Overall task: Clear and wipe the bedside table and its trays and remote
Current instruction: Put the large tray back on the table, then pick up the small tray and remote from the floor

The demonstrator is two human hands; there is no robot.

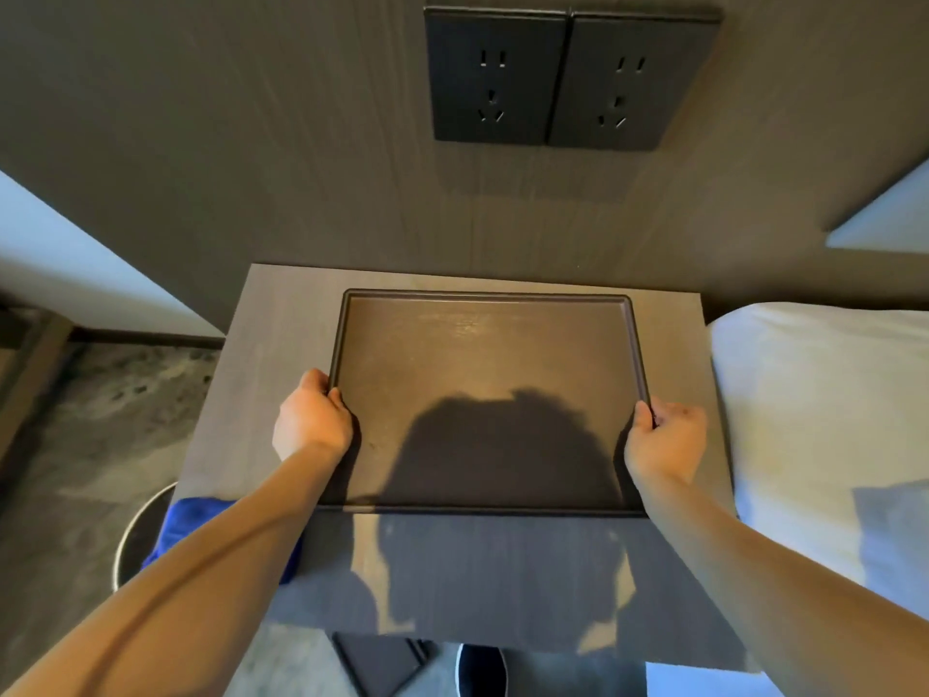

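The head camera looks down at a small grey-brown desk [261, 374] that stands against a wood-look wall [251, 143]. A big dark brown tray [482, 374] lies flat on the desk, near the back and a bit to the right. The tray has a low raised rim all the way around, and nothing lies in it. A dark shadow falls over its near half and over the front of the desk.

The person's left hand [311, 420] holds the left rim of the tray. Its fingers [314, 382] are curled over the outer edge, with the thumb on the inner side. The right hand [663, 440] holds the right rim in the same way, fingers [678, 415] clenched on the edge. Both bare arms reach in from the bottom of the picture.

A blue cloth [191, 520] lies at the front left corner of the desk, partly hidden under the left arm. Just beside it, lower down, is a round bin [133, 535] with a shiny rim on the floor.

Two black wall sockets [568, 78] sit side by side on the wall above the desk. A white pillow [804, 420] on a bed is just to the right of the desk. A dark shoe [480, 669] shows on the floor below the desk's front edge.
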